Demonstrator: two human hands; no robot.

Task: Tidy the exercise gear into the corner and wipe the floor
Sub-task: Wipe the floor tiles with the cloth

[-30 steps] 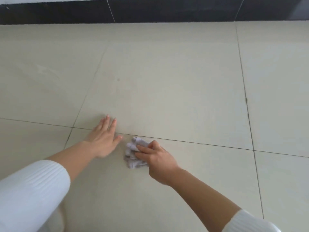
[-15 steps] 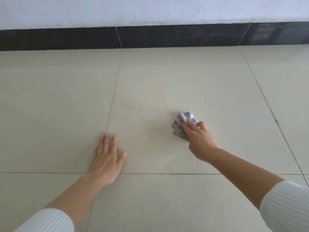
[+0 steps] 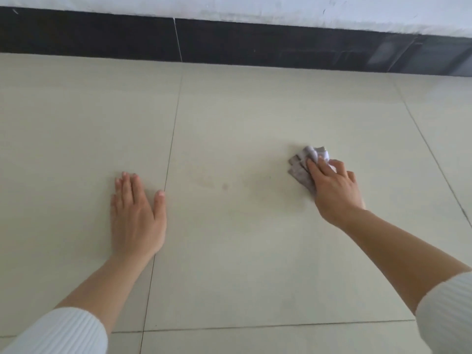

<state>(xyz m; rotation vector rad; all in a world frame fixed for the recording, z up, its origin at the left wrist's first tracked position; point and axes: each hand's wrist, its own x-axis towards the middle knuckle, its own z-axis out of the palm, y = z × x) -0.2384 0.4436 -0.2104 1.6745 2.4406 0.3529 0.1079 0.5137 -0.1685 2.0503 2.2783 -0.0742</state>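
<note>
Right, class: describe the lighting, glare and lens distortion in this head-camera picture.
Head view: soft, even light, only faint shadow beside the right hand and cloth; a pale reflection glares on the dark skirting at far right; the skirting line slants and bows slightly, wide-angle distortion; detail is mildly soft throughout.

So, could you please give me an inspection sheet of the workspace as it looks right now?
Surface: pale tiled floor, with a faint smudge between the hands.
Job's things: crumpled grey cloth on the floor; nothing else seen.
Clutter: nothing seen.
Grippers: left hand flat on the floor, fingers straight; right hand holds the cloth down on the floor.
Cables: nothing seen.
Surroundings: dark baseboard under a white wall.
</note>
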